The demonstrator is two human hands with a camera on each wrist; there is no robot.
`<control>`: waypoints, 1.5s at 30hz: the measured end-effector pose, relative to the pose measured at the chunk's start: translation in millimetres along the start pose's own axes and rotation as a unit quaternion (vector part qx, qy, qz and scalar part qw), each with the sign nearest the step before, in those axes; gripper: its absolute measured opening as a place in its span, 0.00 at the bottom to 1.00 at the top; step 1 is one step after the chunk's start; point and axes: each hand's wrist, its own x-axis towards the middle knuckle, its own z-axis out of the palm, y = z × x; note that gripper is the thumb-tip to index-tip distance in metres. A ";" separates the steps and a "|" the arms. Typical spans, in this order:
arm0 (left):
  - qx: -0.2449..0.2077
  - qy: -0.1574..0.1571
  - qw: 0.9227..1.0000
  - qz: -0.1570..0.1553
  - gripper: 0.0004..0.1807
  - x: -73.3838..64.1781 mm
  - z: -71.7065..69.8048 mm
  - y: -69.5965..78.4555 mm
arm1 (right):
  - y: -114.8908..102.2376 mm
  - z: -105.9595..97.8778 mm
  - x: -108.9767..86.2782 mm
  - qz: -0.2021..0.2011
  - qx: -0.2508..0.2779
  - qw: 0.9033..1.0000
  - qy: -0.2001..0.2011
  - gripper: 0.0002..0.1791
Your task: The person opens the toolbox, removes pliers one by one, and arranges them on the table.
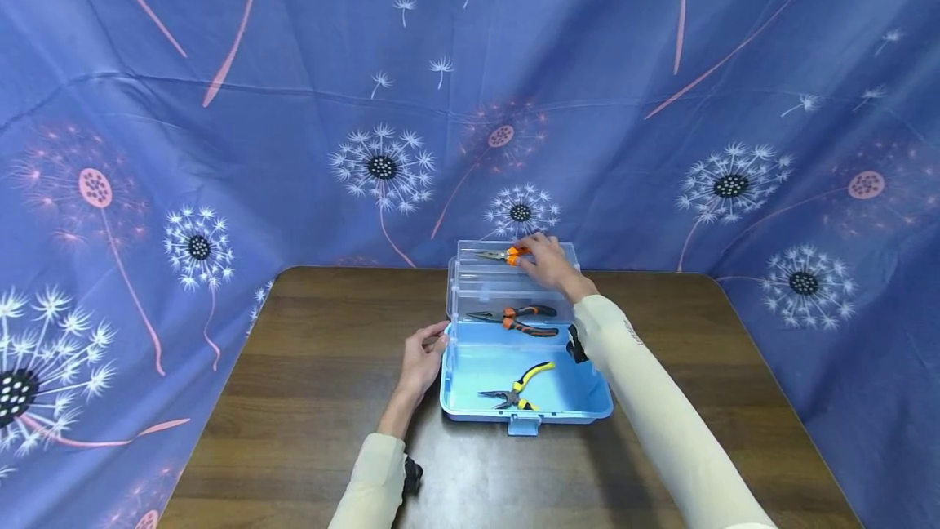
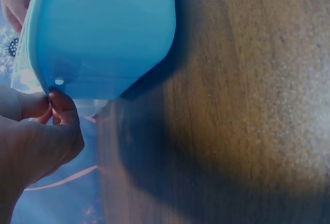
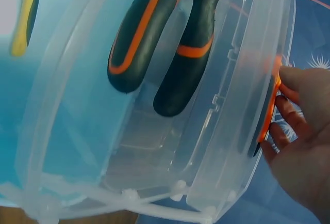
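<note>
A light-blue toolbox (image 1: pixel 571 386) stands unfolded on the table, with clear plastic trays (image 1: pixel 470 280) raised in tiers behind its base. At the top tier, my right hand (image 1: pixel 549 264) grips the orange handles of long-nose pliers (image 1: pixel 494 255). Black-and-orange pliers (image 1: pixel 509 318) lie in the tray below. Pliers with yellow-and-black handles (image 1: pixel 520 386) lie in the blue base. My left hand (image 1: pixel 421 362) pinches the toolbox's left edge near the rear corner, thumb against fingers, as the left wrist view shows.
Brown wooden table (image 1: pixel 316 349) surrounds the toolbox, with bare wood on both sides and in front. A blue dandelion-print cloth (image 1: pixel 294 170) hangs just behind the table's far edge, close to the raised trays. The toolbox's front latch (image 1: pixel 524 426) hangs down.
</note>
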 end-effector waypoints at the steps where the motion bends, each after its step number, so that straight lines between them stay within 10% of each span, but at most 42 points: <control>1: -0.003 0.001 1.000 0.002 0.16 0.5 -0.2 0.0 | -1.9 0.3 0.7 0.003 -0.009 1.000 -0.003 0.23; 18: 0.006 0.012 1.000 -0.024 0.16 0.8 0.8 5.5 | -21.3 3.6 13.6 0.080 -0.063 0.995 0.006 0.21; 28: 0.009 0.017 1.000 -0.014 0.16 2.3 0.5 6.8 | -27.0 11.8 16.6 0.029 -0.129 0.990 0.048 0.17; 45: 0.018 0.017 0.999 -0.024 0.16 0.4 3.9 4.4 | -20.6 -2.7 14.8 0.064 -0.111 0.991 -0.026 0.24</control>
